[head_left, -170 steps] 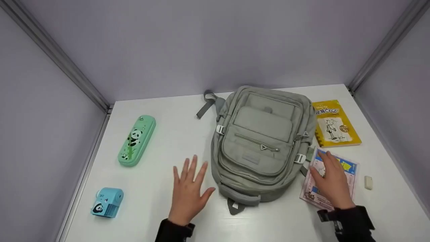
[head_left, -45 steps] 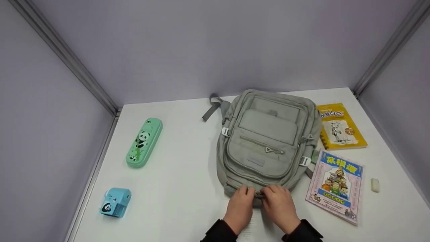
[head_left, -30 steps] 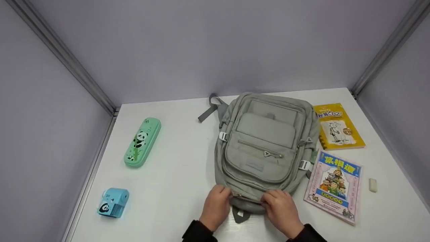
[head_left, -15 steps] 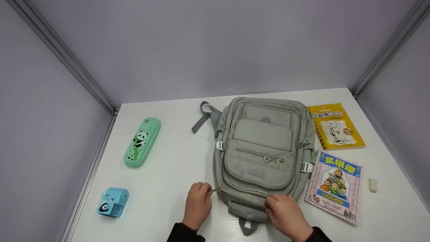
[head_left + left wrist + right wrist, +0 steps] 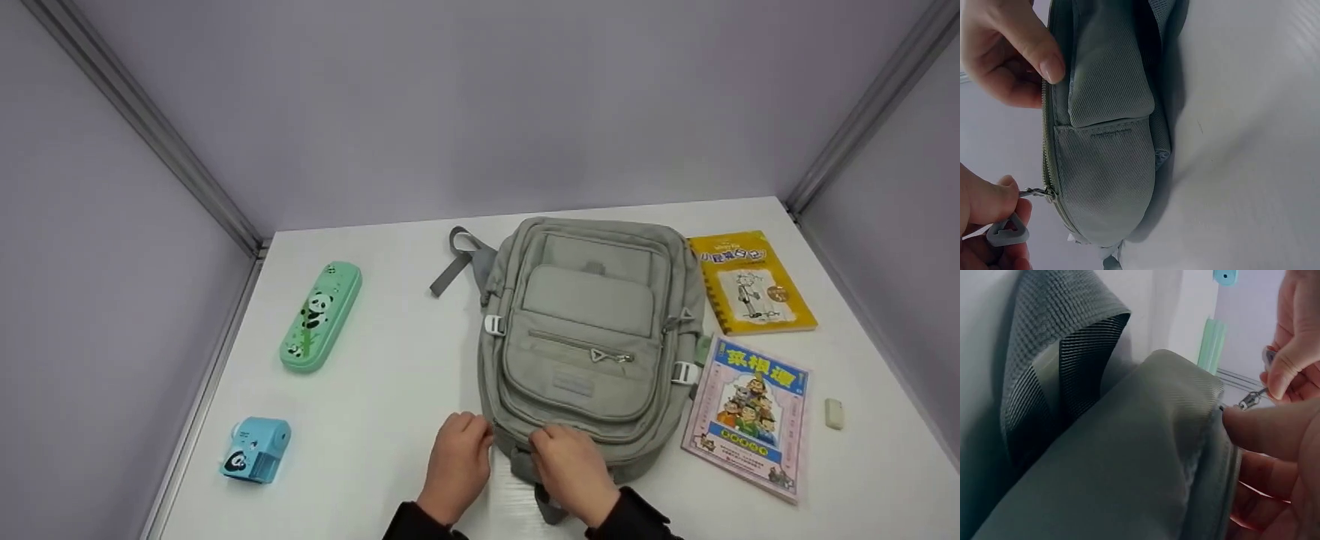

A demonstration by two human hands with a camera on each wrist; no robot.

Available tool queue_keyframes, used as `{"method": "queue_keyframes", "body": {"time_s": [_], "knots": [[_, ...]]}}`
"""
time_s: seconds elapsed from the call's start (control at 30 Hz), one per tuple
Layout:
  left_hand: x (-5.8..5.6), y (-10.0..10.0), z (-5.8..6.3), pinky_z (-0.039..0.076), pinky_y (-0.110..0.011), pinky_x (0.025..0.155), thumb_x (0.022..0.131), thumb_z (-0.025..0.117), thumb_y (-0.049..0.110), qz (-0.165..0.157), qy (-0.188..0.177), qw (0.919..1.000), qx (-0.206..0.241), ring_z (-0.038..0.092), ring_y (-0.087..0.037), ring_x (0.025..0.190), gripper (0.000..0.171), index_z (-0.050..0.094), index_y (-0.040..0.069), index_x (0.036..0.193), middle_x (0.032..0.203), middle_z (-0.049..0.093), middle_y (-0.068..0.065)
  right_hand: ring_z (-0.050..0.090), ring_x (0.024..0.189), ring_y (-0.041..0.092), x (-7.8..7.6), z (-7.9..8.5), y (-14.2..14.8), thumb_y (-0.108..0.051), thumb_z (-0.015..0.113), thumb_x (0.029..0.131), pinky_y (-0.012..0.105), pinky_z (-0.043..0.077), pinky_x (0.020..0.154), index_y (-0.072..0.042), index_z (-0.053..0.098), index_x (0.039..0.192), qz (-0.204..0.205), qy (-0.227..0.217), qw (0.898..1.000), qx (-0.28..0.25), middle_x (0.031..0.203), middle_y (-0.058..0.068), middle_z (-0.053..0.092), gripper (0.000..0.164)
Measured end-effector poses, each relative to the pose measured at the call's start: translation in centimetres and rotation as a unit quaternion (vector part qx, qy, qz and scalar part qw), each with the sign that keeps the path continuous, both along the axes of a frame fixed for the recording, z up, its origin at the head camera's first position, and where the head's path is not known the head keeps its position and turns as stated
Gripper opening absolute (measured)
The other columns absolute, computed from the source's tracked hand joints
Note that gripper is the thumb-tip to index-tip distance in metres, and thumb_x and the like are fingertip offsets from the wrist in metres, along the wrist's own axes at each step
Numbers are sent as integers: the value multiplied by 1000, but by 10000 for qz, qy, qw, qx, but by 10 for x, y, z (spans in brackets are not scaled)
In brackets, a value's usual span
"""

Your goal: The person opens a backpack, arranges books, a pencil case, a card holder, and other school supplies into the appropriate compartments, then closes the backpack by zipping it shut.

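Observation:
A grey-green backpack (image 5: 589, 300) lies front side up on the white table. My left hand (image 5: 456, 466) is at its near left corner. In the left wrist view, thumb and fingers pinch the zipper pull (image 5: 1008, 232), whose slider sits on the zipper (image 5: 1046, 135) along the near end. My right hand (image 5: 574, 469) grips the backpack's edge beside the zipper, right of the left hand. Next to it is the carry handle (image 5: 1109, 73), with a webbing loop (image 5: 1067, 332) close by. In the right wrist view, the right thumb presses the fabric and the fingers curl behind it.
Left on the table are a green panda pencil case (image 5: 321, 316) and a blue pencil sharpener (image 5: 256, 450). To the right lie a yellow book (image 5: 754, 283), a pink-and-blue book (image 5: 750, 416) and a white eraser (image 5: 834, 414). Panels (image 5: 480, 112) enclose the table.
Both hands came from apart to the backpack's near end. The left slid leftward with the zipper pull; the right then shifted left along the edge. The backpack moved slightly nearer.

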State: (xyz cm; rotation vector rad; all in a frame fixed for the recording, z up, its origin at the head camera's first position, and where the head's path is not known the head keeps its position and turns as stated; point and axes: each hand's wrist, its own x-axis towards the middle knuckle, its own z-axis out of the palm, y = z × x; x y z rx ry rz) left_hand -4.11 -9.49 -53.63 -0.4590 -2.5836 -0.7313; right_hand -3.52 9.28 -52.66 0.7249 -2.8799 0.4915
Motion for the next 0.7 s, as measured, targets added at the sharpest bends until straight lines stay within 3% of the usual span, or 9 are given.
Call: {"method": "queue_keyframes", "body": {"time_s": [0.13, 0.27, 0.4, 0.6, 0.7], "knots": [[-8, -6, -4, 41, -24, 61, 74, 81, 5, 132, 320, 9992, -220, 48, -12, 65, 25, 57, 13, 76, 71, 53, 3, 62, 70, 16, 1, -4, 0, -6, 73, 85, 31, 50, 65, -11, 67, 82, 140, 266, 9994, -148, 74, 0, 61, 9], [-25, -17, -11, 39, -27, 59, 70, 83, 7, 199, 703, 9958, -557, 48, -15, 62, 27, 57, 11, 75, 69, 53, 1, 61, 71, 13, 9, -5, 9, -4, 73, 84, 27, 49, 65, -13, 68, 81, 531, 288, 9974, -400, 74, -3, 59, 11], [-51, -27, -19, 39, -29, 57, 69, 85, 6, 291, 941, 9919, -799, 49, -19, 61, 29, 57, 11, 74, 69, 54, -2, 58, 71, 11, 19, -6, 22, -3, 72, 85, 26, 47, 65, -15, 68, 81, 894, 226, 9930, -745, 74, -5, 57, 13], [-96, -35, -25, 40, -34, 57, 74, 81, 5, 581, 829, 9859, -1332, 52, -24, 63, 24, 58, 9, 74, 69, 57, -6, 59, 72, 12, 28, -9, 32, -3, 73, 84, 25, 48, 66, -14, 69, 82, 1112, 81, 9887, -1006, 75, -5, 59, 12], [-114, -32, -30, 40, -37, 57, 74, 77, -2, 820, 865, 9830, -1396, 52, -26, 63, 21, 58, 7, 74, 69, 57, -9, 59, 72, 12, 29, -10, 33, -4, 72, 85, 24, 47, 66, -15, 69, 81, 1172, 12, 9877, -1033, 75, -5, 59, 12]]}}
